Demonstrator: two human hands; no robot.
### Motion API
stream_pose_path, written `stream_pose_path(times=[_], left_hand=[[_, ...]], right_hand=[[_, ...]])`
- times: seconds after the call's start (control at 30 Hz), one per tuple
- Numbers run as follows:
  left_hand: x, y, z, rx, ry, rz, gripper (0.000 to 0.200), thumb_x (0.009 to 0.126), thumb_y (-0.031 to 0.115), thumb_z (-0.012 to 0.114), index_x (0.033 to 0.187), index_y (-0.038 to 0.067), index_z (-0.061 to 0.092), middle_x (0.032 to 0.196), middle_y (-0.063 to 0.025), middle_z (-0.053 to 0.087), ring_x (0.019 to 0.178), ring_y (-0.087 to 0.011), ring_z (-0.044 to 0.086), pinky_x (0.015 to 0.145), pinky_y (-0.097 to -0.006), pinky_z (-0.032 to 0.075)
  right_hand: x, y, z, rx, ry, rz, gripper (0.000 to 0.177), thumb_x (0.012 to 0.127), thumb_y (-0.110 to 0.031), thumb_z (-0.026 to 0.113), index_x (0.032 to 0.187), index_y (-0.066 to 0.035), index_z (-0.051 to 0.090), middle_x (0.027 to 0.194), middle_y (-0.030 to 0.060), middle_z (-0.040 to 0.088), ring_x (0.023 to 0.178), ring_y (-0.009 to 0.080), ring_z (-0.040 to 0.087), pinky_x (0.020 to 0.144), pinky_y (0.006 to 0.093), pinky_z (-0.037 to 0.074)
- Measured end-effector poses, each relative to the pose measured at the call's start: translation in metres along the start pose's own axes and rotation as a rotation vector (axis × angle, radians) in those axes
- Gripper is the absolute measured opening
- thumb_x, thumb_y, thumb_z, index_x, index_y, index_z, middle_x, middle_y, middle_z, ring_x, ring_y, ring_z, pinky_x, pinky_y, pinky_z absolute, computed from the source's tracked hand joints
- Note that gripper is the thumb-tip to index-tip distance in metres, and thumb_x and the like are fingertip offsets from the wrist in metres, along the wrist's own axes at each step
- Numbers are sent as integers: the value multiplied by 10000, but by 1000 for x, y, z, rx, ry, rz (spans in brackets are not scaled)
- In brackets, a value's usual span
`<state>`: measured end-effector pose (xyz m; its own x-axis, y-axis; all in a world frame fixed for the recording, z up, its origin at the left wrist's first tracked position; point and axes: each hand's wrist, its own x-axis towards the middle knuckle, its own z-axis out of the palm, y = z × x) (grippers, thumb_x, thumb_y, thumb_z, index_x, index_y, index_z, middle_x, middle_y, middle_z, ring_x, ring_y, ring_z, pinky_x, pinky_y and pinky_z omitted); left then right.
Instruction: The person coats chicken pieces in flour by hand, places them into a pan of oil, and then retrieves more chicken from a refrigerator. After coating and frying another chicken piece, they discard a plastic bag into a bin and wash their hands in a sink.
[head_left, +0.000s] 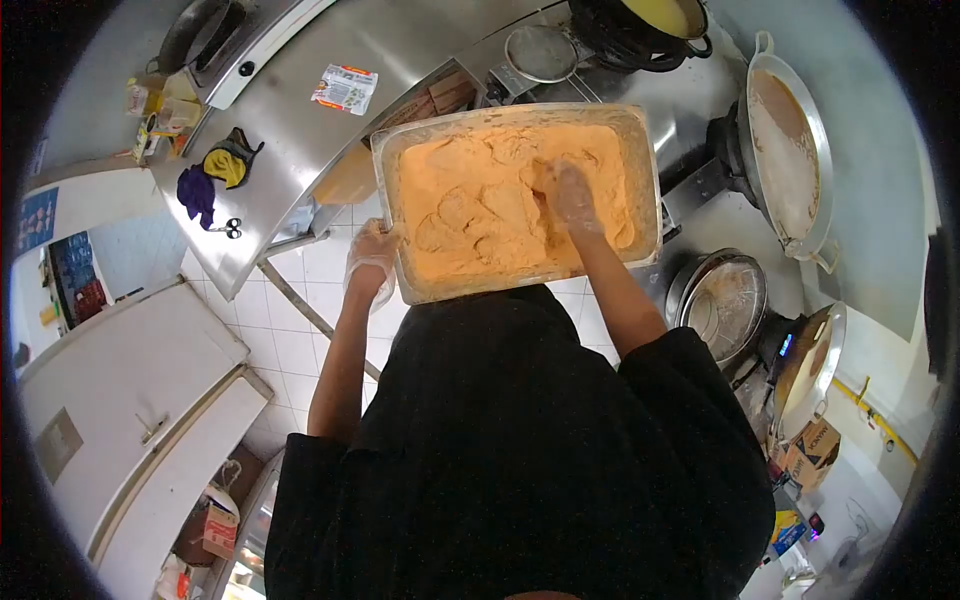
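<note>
A wide rectangular tub (520, 291) full of orange powder, like seasoned flour (465, 190), is in front of my body, slightly tilted. Lumpy coated shapes show in the powder, but I cannot make out what they are. My left hand (372, 255), in a clear plastic glove, is closed on the tub's left side near the lower corner. Also gloved, my right hand (572, 197) is down in the powder on the tub's right half. Powder coats its fingers and partly hides them, so I cannot see whether they hold anything.
A steel counter (290, 150) at the left bears a printed packet (345, 89), scissors (228, 229) and yellow and purple cloths. To the right are a large pan (790, 150), a strainer bowl (725, 305) and another pan (815, 375). A black pot (640, 45) stands behind the tub.
</note>
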<state>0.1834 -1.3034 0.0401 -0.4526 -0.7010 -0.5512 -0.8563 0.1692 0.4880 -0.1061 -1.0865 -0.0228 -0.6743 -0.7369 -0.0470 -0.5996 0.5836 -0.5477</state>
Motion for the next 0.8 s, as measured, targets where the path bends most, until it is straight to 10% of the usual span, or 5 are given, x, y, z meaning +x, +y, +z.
stream_pose_path(times=[0.4,0.5,0.57,0.8], left_hand=[[2,-7,-4,-30,0,82,413,874,398,595,1067,36,645,1013,-225,680,972,-376,647,829,-443,488],[7,-9,-5,-52,-68,-15,440,873,419,594,1083,36,645,1034,-234,674,996,-382,642,848,-447,488],[13,-13,-1,-8,-19,7,454,871,431,592,1084,34,644,1044,-238,671,1005,-386,639,856,-450,488],[3,4,-19,35,-22,76,462,883,425,564,1104,25,639,1082,-251,657,1051,-403,619,901,-456,482]], right_hand=[[77,22,41,-344,-307,-44,365,834,-218,638,1143,-37,566,1034,225,621,983,376,616,856,459,500],[59,88,79,-730,-35,-459,350,825,-225,672,1109,-39,585,1073,198,617,1008,356,608,851,437,497],[61,143,106,913,1,-237,346,823,-206,699,1104,-33,594,1070,188,608,968,350,600,828,422,491],[13,2,-59,-155,147,-70,135,855,-141,656,925,-26,668,832,123,650,740,289,624,644,387,489]])
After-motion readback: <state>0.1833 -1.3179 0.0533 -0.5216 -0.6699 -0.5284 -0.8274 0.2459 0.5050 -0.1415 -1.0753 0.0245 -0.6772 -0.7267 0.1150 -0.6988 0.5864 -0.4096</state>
